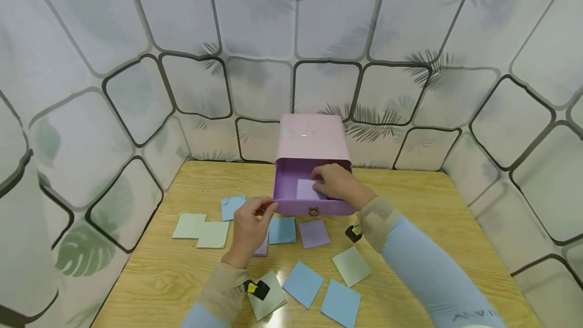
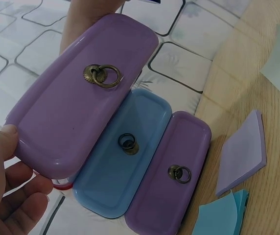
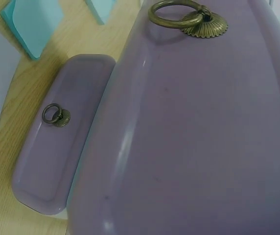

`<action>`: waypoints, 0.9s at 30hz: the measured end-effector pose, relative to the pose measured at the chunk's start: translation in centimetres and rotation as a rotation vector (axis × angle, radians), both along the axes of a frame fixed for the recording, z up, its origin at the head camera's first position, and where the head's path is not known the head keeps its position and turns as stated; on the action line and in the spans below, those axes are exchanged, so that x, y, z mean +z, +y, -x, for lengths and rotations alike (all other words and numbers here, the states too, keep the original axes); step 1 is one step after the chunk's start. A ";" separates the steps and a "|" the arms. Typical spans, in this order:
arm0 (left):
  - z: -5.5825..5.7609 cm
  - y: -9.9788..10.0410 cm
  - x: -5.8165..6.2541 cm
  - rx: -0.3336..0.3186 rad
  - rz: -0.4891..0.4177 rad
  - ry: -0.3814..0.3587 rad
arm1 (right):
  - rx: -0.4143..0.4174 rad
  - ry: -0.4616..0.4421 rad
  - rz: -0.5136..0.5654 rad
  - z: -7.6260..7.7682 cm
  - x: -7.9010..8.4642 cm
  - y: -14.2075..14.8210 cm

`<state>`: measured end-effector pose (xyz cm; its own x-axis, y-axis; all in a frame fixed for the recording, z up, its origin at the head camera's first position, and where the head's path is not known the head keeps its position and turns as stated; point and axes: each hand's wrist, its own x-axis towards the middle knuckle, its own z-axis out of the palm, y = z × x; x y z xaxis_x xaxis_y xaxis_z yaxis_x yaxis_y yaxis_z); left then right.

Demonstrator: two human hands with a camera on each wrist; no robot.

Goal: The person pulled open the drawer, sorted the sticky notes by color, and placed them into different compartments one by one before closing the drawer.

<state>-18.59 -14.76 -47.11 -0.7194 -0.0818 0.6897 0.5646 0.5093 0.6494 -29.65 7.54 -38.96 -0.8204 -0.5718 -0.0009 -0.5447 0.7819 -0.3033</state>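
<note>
A small pink-topped cabinet [image 1: 311, 138] stands at the back of the table with its top purple drawer [image 1: 291, 208] pulled out. My left hand [image 1: 248, 229] holds this drawer at its front left corner, thumb [image 2: 5, 142] on the face and fingers curled below. Inside the drawer, my right hand [image 1: 339, 185] pinches a pale purple sticky note pad [image 1: 306, 190] by its right side; part of the fingers is hidden. Beneath, the blue middle drawer [image 2: 123, 156] and purple bottom drawer [image 2: 169, 176] are closed, each with a brass ring pull.
On the wooden table [image 1: 410, 247] lie several sticky note pads: green ones [image 1: 213, 235] at left, a blue one [image 1: 282, 230] and a purple one [image 1: 314, 234] before the cabinet, more blue pads [image 1: 341, 303] nearer. A patterned cloth wall [image 1: 259, 85] rises behind.
</note>
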 end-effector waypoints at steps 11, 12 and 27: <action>0.0 0.0 0.1 0.001 0.003 -0.024 | 0.066 -0.021 0.030 -0.3 0.3 0.1; 0.0 0.0 0.0 0.002 0.003 -0.017 | 0.067 -0.019 0.030 -0.3 0.3 0.1; 0.0 0.0 0.0 0.007 0.005 0.004 | 0.059 -0.030 0.033 -0.2 0.1 0.3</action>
<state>-18.61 -14.74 -47.12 -0.7162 -0.0836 0.6929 0.5635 0.5164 0.6448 -29.49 7.85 -38.87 -0.7849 -0.6196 -0.0053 -0.5801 0.7378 -0.3452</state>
